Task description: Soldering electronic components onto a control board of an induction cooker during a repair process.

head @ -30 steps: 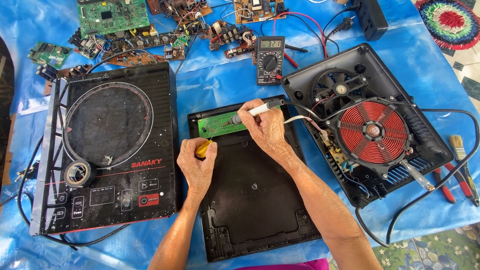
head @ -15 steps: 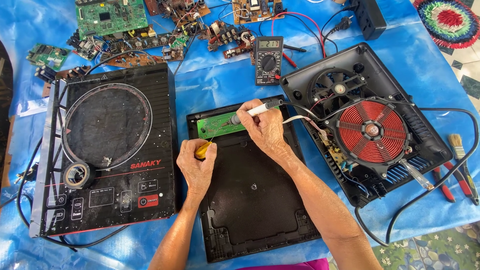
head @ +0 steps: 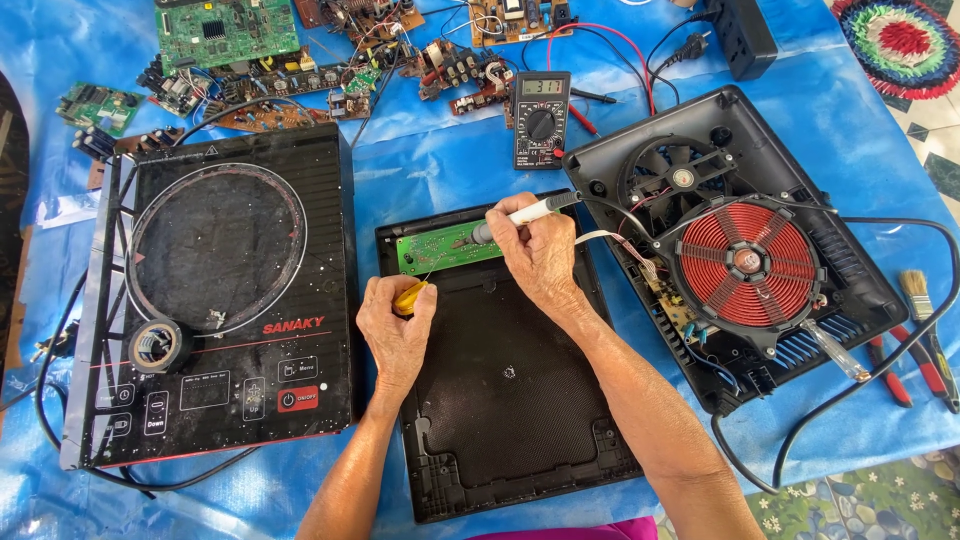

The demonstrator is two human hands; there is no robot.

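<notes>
Nothing much has moved since the earlier frames: both hands sit where they were, over the top end of the black panel (head: 510, 400).

Right hand (head: 540, 255): clenched around a soldering iron (head: 525, 213), white grip with dark cord end sticking out to the right, tip angled down-left onto the green circuit board (head: 435, 250). Tip appears to touch the board near its right half.

Left hand (head: 398, 325): curled shut on a small yellow-handled tool (head: 410, 297); only the yellow end shows, so its kind can't be told. Knuckles rest just below the board.

Green circuit board lies along the top edge of the black panel, which sits flat on the blue-covered worktop (head: 440, 160), between the two cookers.

Left of the panel: induction cooker (head: 220, 290), glass top up, with a roll of black tape (head: 158, 346) on it. Right: opened cooker base (head: 740, 250), red coil and fan showing. Multimeter (head: 541, 118) above the board, well apart from the hands. Loose circuit boards (head: 225, 35) along the far edge. Brush (head: 920, 295) and red-handled pliers (head: 905, 365) at far right.
</notes>
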